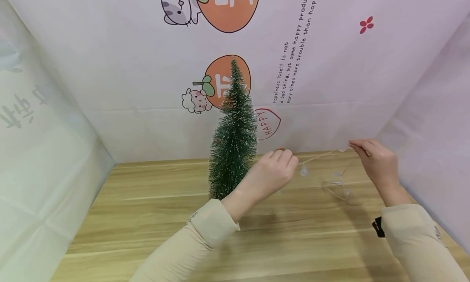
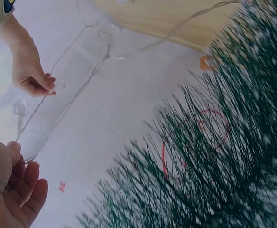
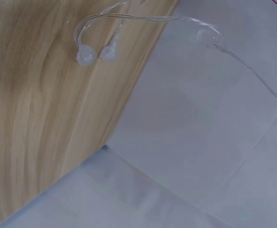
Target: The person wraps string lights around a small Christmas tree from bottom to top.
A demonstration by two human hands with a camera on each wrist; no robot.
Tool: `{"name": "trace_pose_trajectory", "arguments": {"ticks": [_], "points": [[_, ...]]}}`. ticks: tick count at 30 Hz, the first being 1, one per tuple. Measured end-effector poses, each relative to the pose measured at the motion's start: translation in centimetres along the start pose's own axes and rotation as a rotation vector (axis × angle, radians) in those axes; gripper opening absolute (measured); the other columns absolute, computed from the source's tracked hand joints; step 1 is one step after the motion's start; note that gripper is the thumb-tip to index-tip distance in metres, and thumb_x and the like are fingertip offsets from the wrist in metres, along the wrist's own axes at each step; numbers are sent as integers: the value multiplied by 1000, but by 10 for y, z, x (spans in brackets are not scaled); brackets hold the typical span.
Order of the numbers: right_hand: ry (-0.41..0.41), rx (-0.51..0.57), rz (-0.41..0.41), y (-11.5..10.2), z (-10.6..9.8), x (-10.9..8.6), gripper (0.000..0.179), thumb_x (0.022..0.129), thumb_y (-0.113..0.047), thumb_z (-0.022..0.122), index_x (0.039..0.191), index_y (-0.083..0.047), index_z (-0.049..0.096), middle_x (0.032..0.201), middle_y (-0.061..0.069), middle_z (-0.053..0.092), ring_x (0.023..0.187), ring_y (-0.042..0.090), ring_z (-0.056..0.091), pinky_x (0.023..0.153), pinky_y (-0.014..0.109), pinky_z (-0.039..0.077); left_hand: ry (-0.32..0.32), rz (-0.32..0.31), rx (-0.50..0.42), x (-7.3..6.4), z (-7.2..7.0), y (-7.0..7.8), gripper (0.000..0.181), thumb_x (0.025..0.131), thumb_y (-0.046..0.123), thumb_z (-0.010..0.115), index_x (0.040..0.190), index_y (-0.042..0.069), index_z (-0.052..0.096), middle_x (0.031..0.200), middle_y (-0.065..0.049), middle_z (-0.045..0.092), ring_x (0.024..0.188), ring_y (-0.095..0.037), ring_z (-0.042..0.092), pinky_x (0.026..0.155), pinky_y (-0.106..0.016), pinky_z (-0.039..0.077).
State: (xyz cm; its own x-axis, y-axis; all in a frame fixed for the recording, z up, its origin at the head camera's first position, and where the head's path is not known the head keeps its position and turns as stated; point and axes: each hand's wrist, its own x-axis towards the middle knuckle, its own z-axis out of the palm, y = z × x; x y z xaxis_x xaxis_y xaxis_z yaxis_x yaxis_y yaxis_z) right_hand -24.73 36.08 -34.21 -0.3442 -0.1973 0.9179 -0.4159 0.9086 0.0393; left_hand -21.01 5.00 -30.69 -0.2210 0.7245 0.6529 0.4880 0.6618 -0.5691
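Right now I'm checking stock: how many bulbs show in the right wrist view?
3: left bulb and middle bulb against the wooden tabletop, right bulb against the white backdrop. Others may be hidden.

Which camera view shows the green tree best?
The head view: it shows the green tree from its tip down to where the left sleeve hides its bottom. The left wrist view shows only part of it, its bristles close up. The right wrist view shows none of it, though part of the light string appears.

Wood-grain tabletop [image 1: 139, 233], white backdrop [image 1: 121, 61], orange cartoon prints [image 1: 227, 16], pale sheets [image 1: 40, 163] at both sides
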Motion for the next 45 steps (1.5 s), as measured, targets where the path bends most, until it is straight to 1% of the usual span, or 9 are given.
{"name": "trace_pose_trajectory", "arguments": {"ticks": [4,9,12,15,16,18,27,42,45], "points": [[5,-14,14,2,-2,3,17,72,3,75,89,2,73,78,18,72,62,32,64,58,31,44,33,-1,-15,-6,-5,-6,18,101,20,44,93,16,60,91,5,63,76,-5,61,63,-13,49],[29,-3,76,8,-6,8,18,71,7,76,88,2,73,78,20,71,60,33,58,67,1,33,83,-1,-19,-12,-12,-15,14,100,20,45,94,16,57,87,5,60,69,-5,57,59,-14,46],[40,22,111,12,-8,10,17,71,9,75,87,3,73,78,22,70,64,1,56,78,-8,23,114,5,-8,-15,-16,-21,13,100,20,45,94,16,56,84,6,59,67,-6,56,57,-14,43],[51,53,132,15,-9,11,15,72,11,73,86,5,72,78,25,68,83,-30,37,81,-10,21,134,15,7,-18,-20,-26,12,100,20,45,95,16,56,82,6,57,67,-7,55,56,-15,42],[54,58,138,16,-10,12,15,72,11,73,86,5,72,78,26,68,89,-34,28,81,-10,21,138,19,11,-19,-22,-28,12,100,19,45,95,16,56,82,6,57,68,-7,56,56,-15,42],[58,61,141,16,-11,13,15,73,12,73,86,6,71,79,27,68,91,-37,28,81,-11,21,142,25,14,-21,-25,-32,11,99,18,46,96,16,56,83,6,58,69,-7,57,58,-15,43],[59,63,251,21,-22,23,11,83,5,67,92,7,71,85,30,68,83,-39,31,76,-10,24,192,3,-11,-33,-33,-53,8,96,12,49,99,13,57,87,4,61,71,-7,59,59,-15,47],[97,61,238,20,-25,41,10,81,1,70,89,7,72,87,28,68,87,-34,33,77,-7,24,357,75,11,-46,-37,-69,16,97,9,43,91,10,57,72,6,54,56,-7,45,48,-16,34],[108,39,225,18,-25,45,12,82,-2,71,89,8,72,91,28,68,86,-7,59,84,-6,26,380,88,23,-49,-38,-74,16,97,9,44,91,10,58,72,5,55,57,-8,46,48,-17,34]]}}
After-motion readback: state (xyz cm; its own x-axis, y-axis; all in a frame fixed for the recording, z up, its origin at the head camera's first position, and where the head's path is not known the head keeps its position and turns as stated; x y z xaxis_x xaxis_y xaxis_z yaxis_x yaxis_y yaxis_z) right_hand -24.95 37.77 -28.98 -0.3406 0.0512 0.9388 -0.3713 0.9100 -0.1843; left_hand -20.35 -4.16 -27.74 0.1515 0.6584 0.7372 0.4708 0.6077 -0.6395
